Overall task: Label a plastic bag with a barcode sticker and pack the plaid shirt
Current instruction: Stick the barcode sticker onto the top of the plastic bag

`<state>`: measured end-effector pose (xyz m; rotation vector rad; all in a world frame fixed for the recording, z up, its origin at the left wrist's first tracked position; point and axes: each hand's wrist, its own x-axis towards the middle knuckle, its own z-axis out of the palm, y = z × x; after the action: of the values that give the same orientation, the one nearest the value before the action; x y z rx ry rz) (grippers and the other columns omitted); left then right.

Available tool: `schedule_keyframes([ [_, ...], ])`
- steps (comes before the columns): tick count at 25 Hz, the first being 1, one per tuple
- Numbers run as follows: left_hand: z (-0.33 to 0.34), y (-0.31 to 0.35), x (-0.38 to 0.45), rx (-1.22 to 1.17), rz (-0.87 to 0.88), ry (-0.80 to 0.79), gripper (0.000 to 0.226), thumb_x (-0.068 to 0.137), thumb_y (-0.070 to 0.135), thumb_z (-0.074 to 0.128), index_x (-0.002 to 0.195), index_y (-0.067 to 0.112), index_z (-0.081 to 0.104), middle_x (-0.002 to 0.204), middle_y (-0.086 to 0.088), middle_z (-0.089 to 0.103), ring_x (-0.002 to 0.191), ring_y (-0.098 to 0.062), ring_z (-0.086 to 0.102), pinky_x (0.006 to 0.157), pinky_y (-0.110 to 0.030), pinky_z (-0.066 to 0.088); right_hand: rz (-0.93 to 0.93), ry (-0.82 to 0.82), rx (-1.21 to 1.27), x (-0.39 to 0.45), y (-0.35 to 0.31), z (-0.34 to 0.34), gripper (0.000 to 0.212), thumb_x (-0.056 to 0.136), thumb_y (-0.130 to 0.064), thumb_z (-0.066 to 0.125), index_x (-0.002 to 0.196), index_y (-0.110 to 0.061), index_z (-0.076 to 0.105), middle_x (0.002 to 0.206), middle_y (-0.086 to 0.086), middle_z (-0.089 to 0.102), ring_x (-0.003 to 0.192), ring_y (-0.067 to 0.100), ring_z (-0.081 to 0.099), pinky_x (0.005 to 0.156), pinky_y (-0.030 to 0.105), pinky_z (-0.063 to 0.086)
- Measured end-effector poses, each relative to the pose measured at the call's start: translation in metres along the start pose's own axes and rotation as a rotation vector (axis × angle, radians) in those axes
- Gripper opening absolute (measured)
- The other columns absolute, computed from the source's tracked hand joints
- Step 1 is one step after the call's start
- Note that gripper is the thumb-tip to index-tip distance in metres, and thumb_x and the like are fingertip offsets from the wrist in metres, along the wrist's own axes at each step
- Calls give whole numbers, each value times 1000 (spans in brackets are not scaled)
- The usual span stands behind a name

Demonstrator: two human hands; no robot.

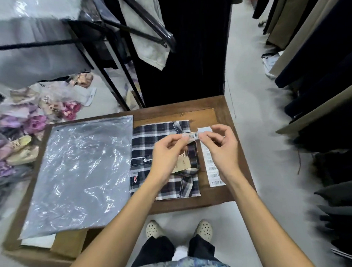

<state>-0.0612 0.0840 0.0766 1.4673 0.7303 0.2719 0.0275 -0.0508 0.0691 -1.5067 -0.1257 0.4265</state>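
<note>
Both hands, mid frame: left grip (167, 151) & right grip (221, 145) pinch shut on barcode sticker (193, 136), above plaid shirt (150, 140). Plastic bag (80, 173) lies flat, left on table (219, 113).

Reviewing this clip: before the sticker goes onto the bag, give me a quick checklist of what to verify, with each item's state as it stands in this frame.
1. Barcode sticker held: ok, pinched between the left hand and the right hand, above the shirt.
2. Sticker fully free of its backing: cannot tell, too small to see.
3. Plastic bag ready for labelling: ok, lying flat on the wooden table, nothing on top of it.
4. Plaid shirt folded and ready to pack: ok, folded beside the bag, not yet inside.
5. Label strip out of the way: ok, lying right of the shirt.
6. Bag opening accessible: cannot tell.
</note>
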Motion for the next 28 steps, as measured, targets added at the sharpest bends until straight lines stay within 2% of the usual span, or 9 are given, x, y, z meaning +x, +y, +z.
schedule_keyframes([
  [3, -29, 7, -1, -63, 11, 88, 15, 94, 22, 75, 104, 14, 81, 81, 6, 76, 81, -8, 68, 82, -27, 56, -3, -62, -12, 3, -6, 28, 41, 83, -20, 84, 114, -18, 58, 93, -1, 81, 100, 13, 73, 100, 39, 52],
  [5, -52, 11, -1, -64, 38, 149, 17, 93, 22, 76, 106, 12, 81, 82, 6, 77, 81, -7, 69, 80, -25, 56, 0, -106, -18, 3, -10, 51, 40, 83, -19, 84, 114, -17, 58, 93, -1, 80, 101, 12, 73, 99, 37, 52],
  [11, -131, 24, -1, -86, 107, 275, 10, 89, 21, 81, 98, 17, 81, 92, 0, 82, 86, -11, 74, 84, -27, 57, -19, -223, -55, -3, -23, 133, 36, 86, -21, 82, 112, -21, 58, 90, -5, 80, 98, 11, 71, 102, 42, 51],
  [13, -162, 30, 0, -86, 136, 283, 6, 90, 18, 79, 96, 16, 80, 88, 4, 80, 83, -8, 71, 79, -23, 56, -46, -262, -85, -8, -26, 166, 36, 88, -21, 80, 116, -21, 58, 90, -5, 79, 91, 6, 71, 97, 38, 53],
  [17, -230, 40, 9, -70, 162, 218, 3, 93, 16, 76, 91, 19, 78, 84, 5, 76, 82, -12, 66, 83, -34, 57, -127, -302, -115, -19, -38, 228, 37, 90, -16, 77, 121, -16, 59, 89, 1, 76, 83, 3, 68, 82, 18, 51],
  [20, -285, 50, 18, -62, 201, 179, 9, 92, 14, 77, 88, 23, 79, 79, 7, 75, 76, -12, 65, 79, -31, 55, -168, -312, -143, -24, -45, 273, 39, 88, -18, 79, 122, -16, 59, 88, 3, 77, 85, 6, 69, 87, 26, 52],
  [23, -343, 58, 27, -37, 216, 164, 14, 89, 14, 80, 99, 23, 79, 87, 0, 79, 82, -8, 71, 81, -25, 58, -203, -315, -183, -29, -47, 324, 41, 87, -17, 80, 121, -16, 58, 86, 1, 78, 86, 11, 72, 89, 32, 54],
  [25, -377, 59, 33, -9, 211, 174, 21, 86, 18, 83, 105, 27, 78, 94, -7, 80, 86, -11, 74, 86, -28, 60, -209, -317, -183, -34, -45, 355, 41, 86, -17, 81, 120, -16, 59, 86, 3, 78, 85, 13, 73, 84, 31, 55],
  [28, -413, 61, 39, -6, 219, 204, 14, 86, 20, 84, 98, 26, 79, 91, 0, 81, 85, -10, 74, 84, -30, 58, -229, -304, -151, -39, -45, 395, 39, 87, -12, 80, 118, -11, 59, 89, 13, 76, 84, 14, 71, 77, 23, 53],
])
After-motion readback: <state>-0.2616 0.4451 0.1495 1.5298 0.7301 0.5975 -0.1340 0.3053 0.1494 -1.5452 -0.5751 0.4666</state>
